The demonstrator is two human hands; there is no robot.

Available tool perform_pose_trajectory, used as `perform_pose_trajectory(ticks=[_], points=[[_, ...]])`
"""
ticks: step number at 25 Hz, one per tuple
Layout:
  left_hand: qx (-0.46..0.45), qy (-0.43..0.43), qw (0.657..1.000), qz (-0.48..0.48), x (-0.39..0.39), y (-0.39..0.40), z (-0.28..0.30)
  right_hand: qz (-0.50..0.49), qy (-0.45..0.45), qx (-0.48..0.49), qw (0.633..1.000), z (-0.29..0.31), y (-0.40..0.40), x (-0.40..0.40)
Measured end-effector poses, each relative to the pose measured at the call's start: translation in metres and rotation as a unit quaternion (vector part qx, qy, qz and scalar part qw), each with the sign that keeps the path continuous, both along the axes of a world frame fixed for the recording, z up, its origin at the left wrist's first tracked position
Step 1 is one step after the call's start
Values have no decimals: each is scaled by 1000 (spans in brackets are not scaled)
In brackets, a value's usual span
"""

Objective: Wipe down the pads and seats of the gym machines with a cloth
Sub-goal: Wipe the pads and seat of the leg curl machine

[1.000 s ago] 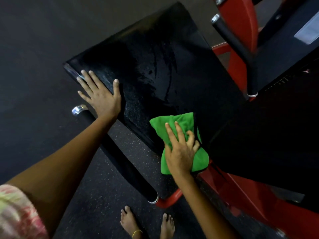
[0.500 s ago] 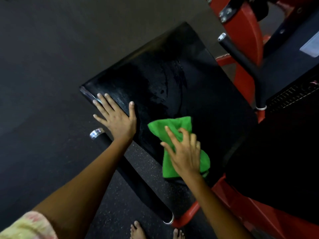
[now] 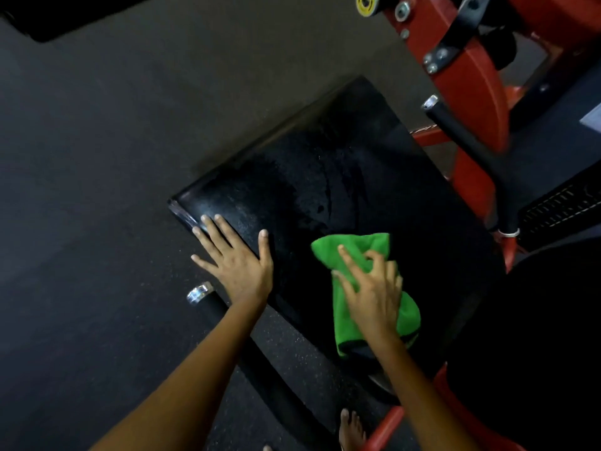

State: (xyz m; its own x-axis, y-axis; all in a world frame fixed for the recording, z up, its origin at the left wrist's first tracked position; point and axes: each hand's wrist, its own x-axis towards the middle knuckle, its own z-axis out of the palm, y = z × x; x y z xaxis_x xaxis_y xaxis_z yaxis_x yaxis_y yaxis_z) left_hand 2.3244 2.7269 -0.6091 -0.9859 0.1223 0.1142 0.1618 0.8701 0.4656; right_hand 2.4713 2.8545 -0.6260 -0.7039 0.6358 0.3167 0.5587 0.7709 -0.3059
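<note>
A black padded seat [image 3: 341,177] of a red-framed gym machine fills the middle of the head view, with wet streaks across its surface. My left hand [image 3: 234,258] lies flat with spread fingers on the seat's near left corner. A green cloth [image 3: 357,249] sits on the near right part of the seat. My right hand [image 3: 370,288] rests on top of the cloth, its fingers curled into the fabric and bunching it.
A black handle bar with a chrome end cap [image 3: 200,292] runs below the seat on the left. Another black handle [image 3: 468,151] and the red frame [image 3: 465,70] stand at the right. Dark rubber floor [image 3: 97,157] spreads to the left. My bare foot [image 3: 351,431] shows at the bottom.
My right hand has slid the green cloth a little up the seat and its fingers have curled into it. The left hand stays flat on the corner. The view has shifted.
</note>
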Motion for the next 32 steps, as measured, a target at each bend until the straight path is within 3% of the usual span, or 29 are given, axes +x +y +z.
perform_pose_trajectory(ticks=[2, 3, 6, 8, 9, 11, 14, 17, 19, 20, 25, 30, 32], points=[[-1, -4, 1000, 0, 0, 0, 1, -124, 16, -79, 989, 10, 17, -35], [-5, -3, 1000, 1, 1, 0, 1, -134, 14, -101, 986, 17, 20, -59], [-4, 3, 1000, 10, 0, 1, 2, 13, 33, -11, 999, 24, 3, -95], [1, -7, 1000, 12, -1, 1, 3, 103, 25, 24, 994, 15, -5, -71], [0, -11, 1000, 12, 0, 1, 5, 102, 25, 26, 994, 9, -2, -51], [-2, -21, 1000, 15, 0, 0, 9, 29, 48, 25, 998, 4, 18, -38], [-4, -10, 1000, 15, -2, 3, 16, -99, 62, -20, 993, 14, 30, -88], [-41, 64, 997, -10, -16, 18, 25, 3, 63, 13, 998, 23, 15, -116], [-54, 72, 995, -40, -32, 33, 29, 117, 48, 46, 991, 16, 11, -96], [-69, 65, 994, -57, -40, 38, 30, 129, 46, 53, 989, 12, 14, -82], [-139, 54, 985, -83, -51, 45, 19, -112, 58, -76, 989, 31, 29, -126], [-96, 40, 991, -83, -50, 44, 23, 104, 52, 36, 993, 25, 17, -114], [-97, 44, 991, -83, -49, 44, 23, 70, 47, 32, 996, 23, 31, -101]])
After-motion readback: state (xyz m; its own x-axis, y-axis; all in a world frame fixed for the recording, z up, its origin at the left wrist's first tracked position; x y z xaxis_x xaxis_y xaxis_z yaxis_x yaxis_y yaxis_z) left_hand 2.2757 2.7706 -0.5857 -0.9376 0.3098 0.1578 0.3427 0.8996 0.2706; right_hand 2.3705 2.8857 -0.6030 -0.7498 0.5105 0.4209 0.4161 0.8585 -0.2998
